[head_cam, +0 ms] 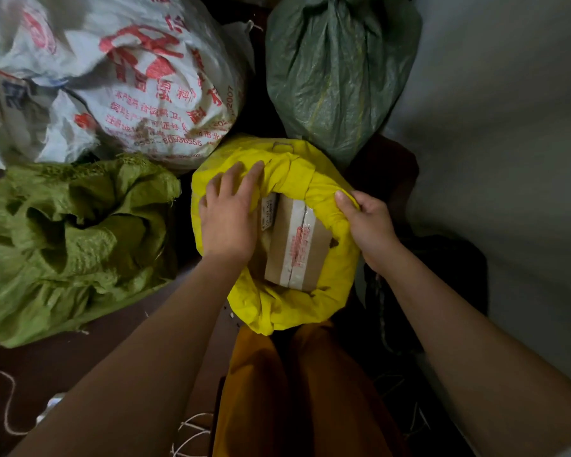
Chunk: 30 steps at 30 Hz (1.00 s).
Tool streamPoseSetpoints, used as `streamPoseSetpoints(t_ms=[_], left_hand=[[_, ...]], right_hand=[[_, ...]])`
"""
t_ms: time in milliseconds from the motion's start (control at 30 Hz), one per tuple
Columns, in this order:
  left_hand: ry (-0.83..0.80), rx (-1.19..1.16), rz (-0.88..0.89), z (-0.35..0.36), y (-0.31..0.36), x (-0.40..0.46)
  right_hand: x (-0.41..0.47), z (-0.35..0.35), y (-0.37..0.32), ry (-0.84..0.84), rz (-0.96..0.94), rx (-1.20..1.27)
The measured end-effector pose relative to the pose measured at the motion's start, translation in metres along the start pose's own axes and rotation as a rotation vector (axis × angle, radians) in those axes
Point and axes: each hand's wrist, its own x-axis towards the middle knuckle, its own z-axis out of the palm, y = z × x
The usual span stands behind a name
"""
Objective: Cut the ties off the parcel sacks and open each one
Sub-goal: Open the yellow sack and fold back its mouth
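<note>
Fingers [244, 174] of the left hand [228, 219] lie fairly straight, pressing the rolled rim of the yellow sack [211, 179] outward, while the right hand [366, 222] curls round and grips the opposite rim, seemingly to spread the mouth wide. Inside, a taped cardboard parcel [294, 249] shows, so this sack looks already opened. It stands on the floor between a tied dark green sack [337, 77], a printed white sack [165, 94] and a slumped light green sack [66, 239].

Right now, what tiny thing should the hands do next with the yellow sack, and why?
Probably roll the rim lower. The yellow sack is already open, with a brown box showing inside. The right hand grips the rim and the left hand presses it outward.
</note>
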Motion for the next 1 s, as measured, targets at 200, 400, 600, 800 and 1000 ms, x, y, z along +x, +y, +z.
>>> streamPoseSetpoints(t_ms=[200,400,600,800,1000], left_hand=[[0.023,-0.681,-0.158,-0.013,-0.017,0.017],[-0.018,-0.728,-0.181,-0.014,-0.02,0.019],[-0.048,-0.741,-0.174,-0.011,-0.026,0.02],[-0.08,-0.665,-0.202,-0.012,-0.044,0.015],[-0.04,-0.794,-0.197,-0.023,-0.029,0.024]], right_hand=[[0.006,-0.003,-0.002,0.182,0.017,-0.206],[-0.006,0.022,-0.025,0.316,-0.496,-0.797],[0.006,0.043,-0.025,-0.171,-0.755,-1.257],[0.012,0.046,-0.018,-0.366,-0.61,-0.819],[0.012,0.047,-0.017,-0.279,-0.325,-0.376]])
